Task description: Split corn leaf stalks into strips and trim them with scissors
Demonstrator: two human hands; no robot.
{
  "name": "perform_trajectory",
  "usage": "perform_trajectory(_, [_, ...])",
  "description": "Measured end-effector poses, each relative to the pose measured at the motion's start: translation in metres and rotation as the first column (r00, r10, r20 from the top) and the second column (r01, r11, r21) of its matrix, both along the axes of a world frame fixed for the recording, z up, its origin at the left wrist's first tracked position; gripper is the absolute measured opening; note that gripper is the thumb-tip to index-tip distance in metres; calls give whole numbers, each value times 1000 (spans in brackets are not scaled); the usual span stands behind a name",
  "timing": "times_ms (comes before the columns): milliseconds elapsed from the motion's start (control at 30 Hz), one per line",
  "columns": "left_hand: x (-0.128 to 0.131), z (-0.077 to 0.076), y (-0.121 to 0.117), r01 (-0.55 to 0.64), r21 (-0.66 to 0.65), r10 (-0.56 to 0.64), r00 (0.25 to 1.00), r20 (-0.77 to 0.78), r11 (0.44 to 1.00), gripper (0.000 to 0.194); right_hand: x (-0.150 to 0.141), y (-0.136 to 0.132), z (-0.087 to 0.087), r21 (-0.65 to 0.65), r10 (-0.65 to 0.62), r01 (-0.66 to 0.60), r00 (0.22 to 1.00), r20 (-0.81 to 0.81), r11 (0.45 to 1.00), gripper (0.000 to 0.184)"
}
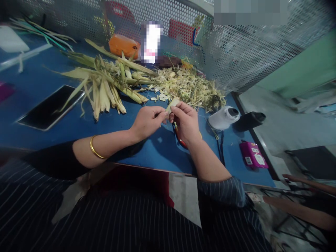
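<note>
Between my two hands is a short pale-green strip of plant leaf (173,104), pinched at the fingertips above the blue table. My left hand (148,122) grips its lower left end with thumb and forefinger. My right hand (186,120) pinches its right side, with the fingers curled. Under my right hand shows part of a red-handled tool (181,140), perhaps scissors, mostly hidden. Beyond my hands spreads a heap of cut leaf scraps (186,84). To the left of that lies a bundle of long leafy stalks (107,84), pale at the cut ends.
White thread cone (223,118) and black thread cone (249,120) lie at the right, with a magenta box (253,154) nearer me. A dark flat tablet-like panel (49,107) rests at left. An orange packet (123,46) and perforated metal screen (168,17) stand behind. Another person's arm (299,210) shows lower right.
</note>
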State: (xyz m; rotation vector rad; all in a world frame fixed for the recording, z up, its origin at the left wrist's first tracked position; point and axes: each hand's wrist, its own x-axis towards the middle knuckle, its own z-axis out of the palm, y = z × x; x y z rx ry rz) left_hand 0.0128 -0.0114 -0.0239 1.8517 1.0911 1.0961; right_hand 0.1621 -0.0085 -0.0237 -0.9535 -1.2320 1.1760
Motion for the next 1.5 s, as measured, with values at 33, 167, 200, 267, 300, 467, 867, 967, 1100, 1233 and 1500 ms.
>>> perform_trajectory(33, [0, 0, 0, 10, 32, -8, 999, -43, 999, 31, 0, 0, -1, 5, 0, 0, 1000, 4, 1000, 22])
perform_trajectory(167, [1, 1, -3, 13, 80, -3, 993, -115, 997, 31, -1, 0, -1, 30, -22, 21, 999, 34, 999, 24])
perform_trajectory(200, [1, 2, -3, 9, 77, 0, 993, -114, 997, 30, -1, 0, -1, 33, -32, 31, 999, 35, 999, 25])
perform_trajectory(267, [2, 4, -4, -3, 63, 8, 997, -74, 998, 28, -2, -1, 2, 40, -59, 57, 997, 40, 998, 26])
perform_trajectory(300, [2, 5, -4, -14, 49, 16, 1000, -25, 999, 25, -2, -1, 3, 46, -73, 70, 996, 54, 996, 27])
perform_trajectory(467, [0, 8, 2, -81, -161, 123, 955, 270, 984, 25, -2, -4, 3, 94, -80, 56, 957, 279, 994, 26])
perform_trajectory(867, [-3, 0, 15, 103, -464, 160, 855, 493, 880, 20, -5, -2, -4, 45, -86, 79, 975, 205, 996, 20])
perform_trajectory(967, [-2, 2, 15, 85, -441, 161, 856, 491, 893, 15, -6, -1, -6, 35, -100, 97, 987, 126, 995, 20])
perform_trajectory(1100, [-3, 4, 15, 45, -394, 147, 884, 444, 918, 13, -6, 0, -8, -4, -47, 48, 993, 107, 999, 25])
perform_trajectory(1233, [-6, 7, 15, -7, -302, 112, 936, 334, 953, 11, -5, -2, -4, 83, -94, 80, 979, 181, 993, 21])
perform_trajectory(1500, [-7, 5, 16, -2, -206, 60, 959, 277, 979, 19, -2, 1, -5, 164, -130, 97, 971, 201, 982, 20])
